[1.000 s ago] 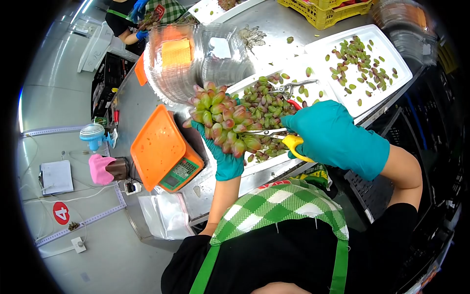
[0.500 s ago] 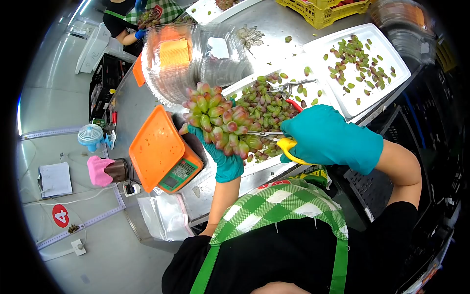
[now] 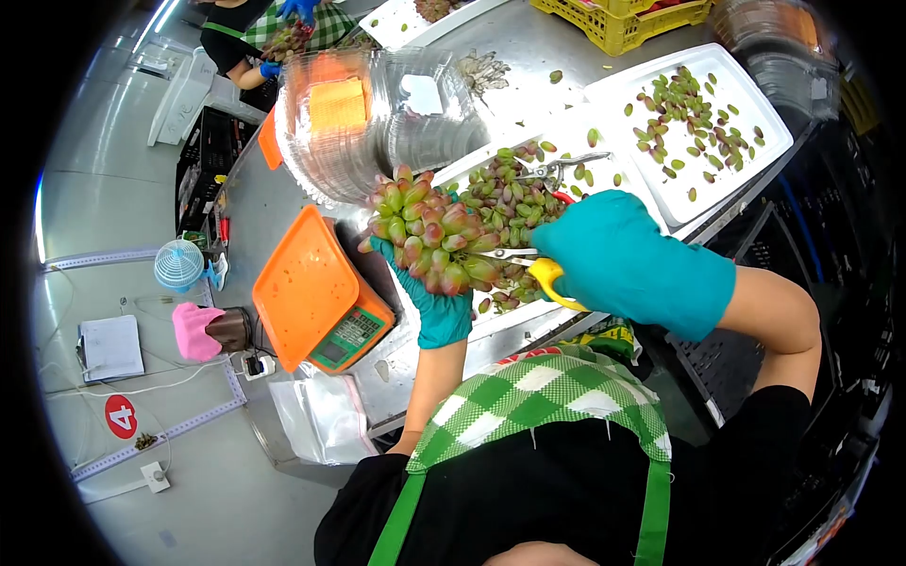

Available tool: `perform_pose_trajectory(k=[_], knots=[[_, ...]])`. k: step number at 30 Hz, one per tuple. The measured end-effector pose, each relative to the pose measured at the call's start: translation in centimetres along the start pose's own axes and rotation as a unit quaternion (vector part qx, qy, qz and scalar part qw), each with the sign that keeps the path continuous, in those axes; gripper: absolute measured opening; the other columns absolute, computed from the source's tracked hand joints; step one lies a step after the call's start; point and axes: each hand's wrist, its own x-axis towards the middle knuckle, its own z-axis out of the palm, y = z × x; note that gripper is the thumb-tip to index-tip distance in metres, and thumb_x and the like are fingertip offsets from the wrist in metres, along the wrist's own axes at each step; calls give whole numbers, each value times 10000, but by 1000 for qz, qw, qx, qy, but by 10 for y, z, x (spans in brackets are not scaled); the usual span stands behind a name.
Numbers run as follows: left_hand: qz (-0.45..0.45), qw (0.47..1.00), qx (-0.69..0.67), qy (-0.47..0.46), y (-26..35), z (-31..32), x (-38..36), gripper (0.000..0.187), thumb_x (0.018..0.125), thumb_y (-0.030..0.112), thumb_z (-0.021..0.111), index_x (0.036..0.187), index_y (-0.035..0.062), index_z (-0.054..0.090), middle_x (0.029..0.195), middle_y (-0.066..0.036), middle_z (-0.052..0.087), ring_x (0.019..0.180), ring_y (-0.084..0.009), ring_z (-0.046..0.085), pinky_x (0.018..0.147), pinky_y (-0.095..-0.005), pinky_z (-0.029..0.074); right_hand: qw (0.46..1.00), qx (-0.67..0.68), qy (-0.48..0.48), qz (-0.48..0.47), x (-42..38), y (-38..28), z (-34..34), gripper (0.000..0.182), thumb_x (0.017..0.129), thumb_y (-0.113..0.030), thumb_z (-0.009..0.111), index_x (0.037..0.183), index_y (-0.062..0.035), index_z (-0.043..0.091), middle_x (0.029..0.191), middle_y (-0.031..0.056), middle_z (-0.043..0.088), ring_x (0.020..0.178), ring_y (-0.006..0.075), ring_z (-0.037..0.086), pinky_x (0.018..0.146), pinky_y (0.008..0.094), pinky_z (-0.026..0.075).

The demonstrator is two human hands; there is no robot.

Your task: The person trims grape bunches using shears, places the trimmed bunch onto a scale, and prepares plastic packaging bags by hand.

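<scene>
My left hand [image 3: 438, 309], in a teal glove, is closed around a bunch of green and pink grapes [image 3: 427, 229] from below. Its fingers are mostly hidden behind the fruit. In my right hand [image 3: 628, 262], gloved alike, is a pair of scissors [image 3: 549, 279] with yellow handles. The metal blades reach to the right side of the bunch; their tips are hard to make out among the grapes. Behind both hands a white tray [image 3: 634, 179] holds more grapes [image 3: 514, 203]. Red-handled snips [image 3: 566, 162] lie on top of these.
An orange scale [image 3: 307, 283] stands left of my left hand. Beyond the bunch are stacked clear plastic containers [image 3: 415, 123]. A second white tray [image 3: 746, 179] holds loose grapes. At the back sit a yellow crate [image 3: 623, 33] and a co-worker's blue-gloved hand [image 3: 300, 9].
The scissors and my right hand have shifted slightly up and left. The bunch has turned a little in my left hand. A co-worker's hand has moved at the back.
</scene>
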Motion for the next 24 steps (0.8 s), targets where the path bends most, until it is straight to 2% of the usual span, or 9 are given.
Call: perform_pose_trajectory(k=[2,5,8,9,12,16,19,22,24], knots=[[-30,998,-63,-8,3,-4,5,592,846,535,337,1261,114,328,1152,-82,454,906,-167,474,792,-328,432,1000,20,1,4,-5,5,-10,180,664,-231,625,666,-61,565,592,112,547,517,262,542,449,381,403],[9,999,-1,47,3,9,-1,580,852,524,330,1261,112,331,1193,-93,436,987,-199,468,838,-359,424,979,122,-51,156,1,0,-22,235,683,-185,636,898,-101,592,701,70,598,614,264,579,541,351,449],[-14,998,31,56,-3,-8,-9,497,882,417,323,1257,91,326,1185,-124,432,1052,-246,450,869,-363,420,928,319,192,13,13,4,17,319,665,-104,645,976,-119,574,803,49,604,664,249,576,543,336,446],[-50,995,25,81,-5,-17,-14,535,870,478,331,1254,105,345,1238,-105,408,1073,-249,451,904,-407,391,932,295,209,-31,18,4,26,453,632,-61,655,1063,-141,544,824,41,588,694,224,573,562,331,447],[-13,992,84,94,-20,-1,-10,524,875,466,317,1249,100,343,1224,-114,416,1075,-258,449,914,-406,383,948,182,238,-111,30,-4,34,491,614,-95,672,1082,-154,536,796,44,579,719,197,574,607,316,448],[-16,991,100,92,-32,-1,-10,532,869,476,325,1245,100,347,1220,-116,421,1076,-263,451,915,-411,384,955,-2,255,-149,36,-4,37,399,667,-95,594,1061,-131,539,825,2,570,739,183,561,645,308,446],[-40,990,101,87,-32,-5,-16,539,864,484,331,1243,101,350,1216,-117,425,1076,-267,452,915,-415,385,955,-23,245,-168,38,-2,45,374,691,-79,552,1062,-118,538,833,0,568,721,187,558,637,305,447],[-68,989,102,88,-33,-12,-22,545,860,491,338,1240,101,353,1212,-118,429,1077,-271,453,916,-419,385,961,-39,218,-165,37,-1,42,397,674,-106,593,1068,-125,538,809,20,568,716,189,559,644,304,453],[-87,987,101,89,-30,-15,-26,549,857,496,342,1239,101,355,1210,-119,432,1077,-273,454,916,-421,386,968,78,189,-148,37,-2,36,408,658,-102,624,1058,-127,543,801,35,572,706,195,564,633,302,458]])
